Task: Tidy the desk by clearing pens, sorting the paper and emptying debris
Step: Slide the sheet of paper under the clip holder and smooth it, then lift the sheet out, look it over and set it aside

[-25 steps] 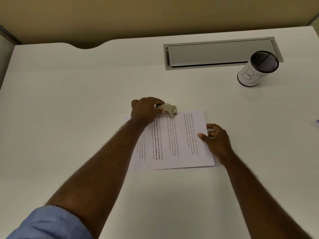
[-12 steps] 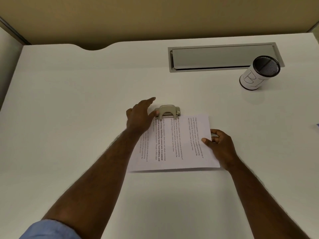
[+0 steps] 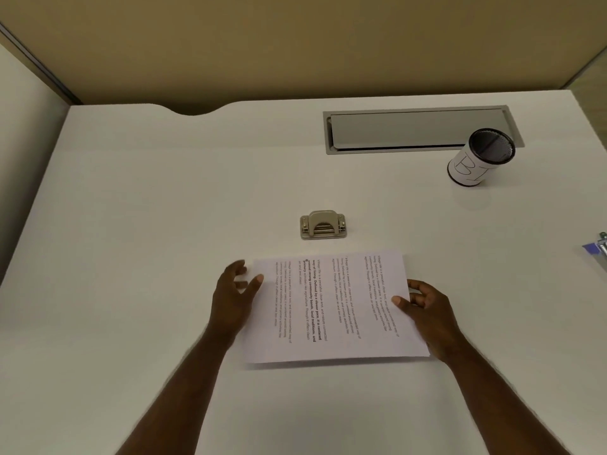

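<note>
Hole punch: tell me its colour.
The hole punch is beige with silver metal parts; the head view shows it.

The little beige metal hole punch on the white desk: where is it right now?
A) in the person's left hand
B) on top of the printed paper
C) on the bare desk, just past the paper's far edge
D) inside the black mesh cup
C: the beige metal hole punch sits alone on the white desk, beyond the far edge of the printed sheet of paper, touching neither it nor a hand.
</note>
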